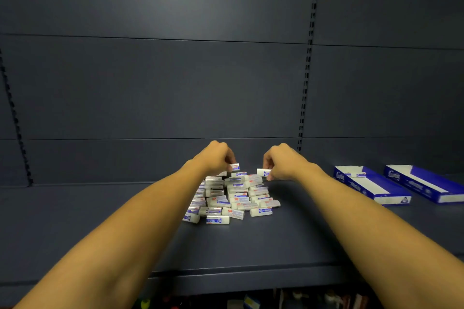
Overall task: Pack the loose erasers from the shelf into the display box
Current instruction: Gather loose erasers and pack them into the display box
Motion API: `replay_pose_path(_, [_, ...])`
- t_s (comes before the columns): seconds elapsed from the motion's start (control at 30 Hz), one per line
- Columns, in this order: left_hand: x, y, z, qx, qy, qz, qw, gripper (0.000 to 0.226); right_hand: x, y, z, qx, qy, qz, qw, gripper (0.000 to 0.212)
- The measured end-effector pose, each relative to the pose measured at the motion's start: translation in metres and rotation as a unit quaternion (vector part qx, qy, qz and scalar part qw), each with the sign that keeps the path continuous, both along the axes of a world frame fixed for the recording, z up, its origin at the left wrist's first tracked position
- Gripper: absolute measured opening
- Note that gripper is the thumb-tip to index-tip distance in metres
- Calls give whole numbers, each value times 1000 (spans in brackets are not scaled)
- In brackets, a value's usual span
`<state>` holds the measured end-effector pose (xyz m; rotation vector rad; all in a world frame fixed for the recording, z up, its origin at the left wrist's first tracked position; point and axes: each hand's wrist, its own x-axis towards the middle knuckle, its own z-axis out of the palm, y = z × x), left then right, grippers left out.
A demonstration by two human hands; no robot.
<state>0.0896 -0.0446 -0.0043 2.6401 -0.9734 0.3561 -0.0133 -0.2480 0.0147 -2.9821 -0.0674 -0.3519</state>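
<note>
A pile of several white erasers with blue and red sleeves (231, 198) lies in the middle of the dark shelf (100, 221). My left hand (216, 158) reaches over the back of the pile and pinches one eraser (235, 166) between thumb and fingers. My right hand (281, 162) pinches another eraser (263, 172) just above the pile's right rear. A blue and white display box (371, 184) lies open to the right on the shelf, with a couple of erasers at its far end.
A second blue and white box (424, 183) lies beside the first, at the far right. The dark back panel (175, 83) with slotted uprights rises close behind the pile. Coloured goods show dimly on the level below the shelf's front edge (251, 281).
</note>
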Motion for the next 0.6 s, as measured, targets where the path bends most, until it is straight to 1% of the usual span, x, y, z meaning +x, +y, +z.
replay_pose_path(0.2, [-8, -35, 1, -5, 0, -40, 999, 18, -24, -30, -6, 34, -25, -79, 996, 16])
replay_pose_path(0.37, [-20, -63, -8, -7, 10, -41, 999, 18, -42, -54, -10, 43, -46, -136, 989, 17])
replay_pose_path(0.53, [-36, -94, -7, -3, 20, -44, 999, 19, -63, -85, -8, 65, -46, -143, 987, 15])
replay_pose_path(0.6, [-47, -109, -5, -1, 20, -46, 999, 20, -72, -101, -10, 80, -54, -137, 986, 25])
